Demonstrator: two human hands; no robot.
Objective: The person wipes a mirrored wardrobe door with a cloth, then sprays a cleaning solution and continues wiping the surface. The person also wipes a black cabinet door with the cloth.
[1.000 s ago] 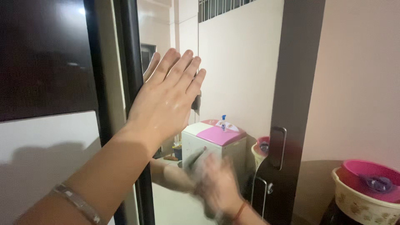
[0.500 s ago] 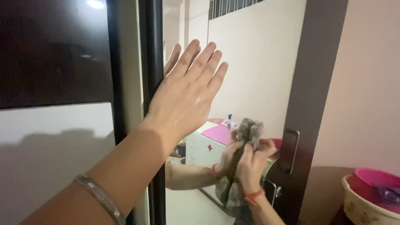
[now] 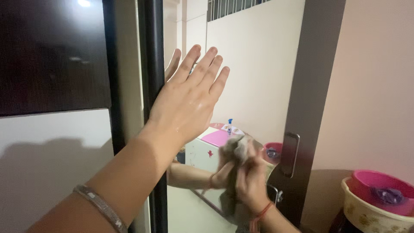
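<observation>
The left hand (image 3: 189, 99) is spread flat, all 5 digits straight and released, palm pressed against the mirror panel (image 3: 254, 77) of a dark-framed door; its reflection shows just behind the fingertips. A metal bangle (image 3: 100, 206) sits on that forearm. Below and to the right of it, the right hand (image 3: 250, 183) is clenched around a bunched grey cloth (image 3: 235, 151), which it holds against the glass; the cloth's top pokes out above the knuckles and more hangs below the wrist, where a red thread band (image 3: 260, 212) is tied. The hand is slightly blurred (so the exact finger positions cannot be read).

Judging from this, the step in hand is wiping the lower part of the mirror, with the left hand bracing the panel. The next move seems to call for firm, even pressure through the cloth, working across the glass toward the recessed door handle (image 3: 291, 154) just right of the cloth hand, and the bracing palm would have to shift off the area it covers.

Further right of the right hand, a cream basin holding a pink tub (image 3: 379, 194) stands near the wall. The washing machine with a pink lid appears only as a reflection.
</observation>
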